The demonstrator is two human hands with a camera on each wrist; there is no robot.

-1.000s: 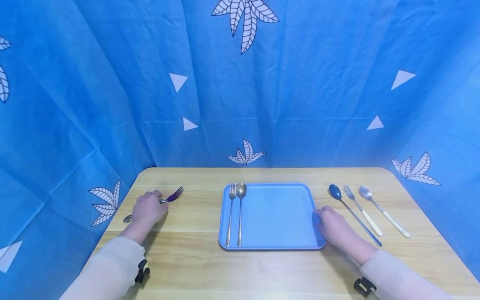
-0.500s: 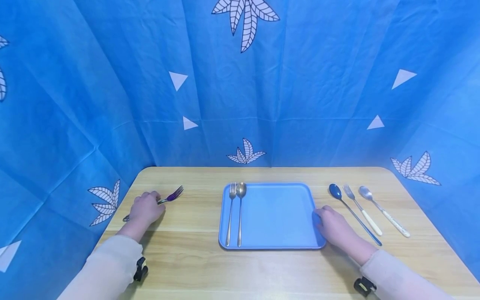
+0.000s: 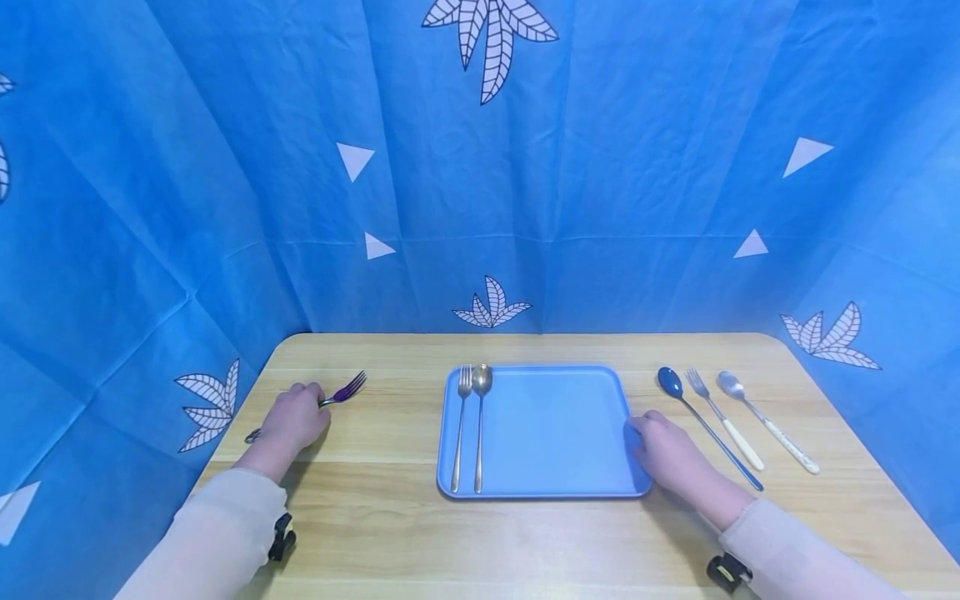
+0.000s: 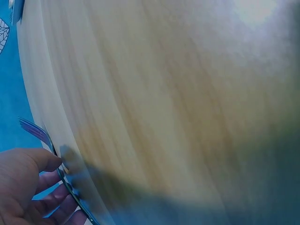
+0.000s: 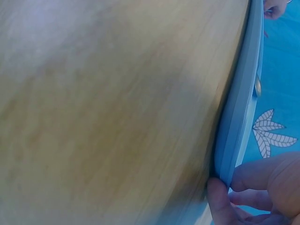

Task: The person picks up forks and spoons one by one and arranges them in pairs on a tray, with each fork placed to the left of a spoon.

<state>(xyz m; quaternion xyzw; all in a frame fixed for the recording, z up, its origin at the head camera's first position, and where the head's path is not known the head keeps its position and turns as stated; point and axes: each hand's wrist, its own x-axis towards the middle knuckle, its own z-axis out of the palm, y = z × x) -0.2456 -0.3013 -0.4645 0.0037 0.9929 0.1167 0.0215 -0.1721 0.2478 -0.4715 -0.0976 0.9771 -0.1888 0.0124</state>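
At the left of the table, my left hand (image 3: 296, 417) grips a fork with purple tines (image 3: 349, 388), thumb on one side of its handle and fingers on the other in the left wrist view. A small metal end (image 3: 252, 435) shows beyond the wrist; whether it belongs to this fork I cannot tell. My right hand (image 3: 667, 450) pinches the right rim of a blue tray (image 3: 555, 433), its thumb and fingers on either side of the edge in the right wrist view. On the tray's left side lie a fork (image 3: 461, 425) and a gold-toned spoon (image 3: 480, 425), side by side.
Right of the tray lie a dark blue spoon (image 3: 671, 383), a fork with a cream handle (image 3: 738, 437) and a spoon with a patterned pale handle (image 3: 780, 433). Blue patterned cloth (image 3: 450, 167) hangs around the back and sides of the wooden table (image 3: 420, 542).
My left hand has shifted slightly left along the purple fork, which has stayed nearly in place. The right hand and the tray have not visibly moved.
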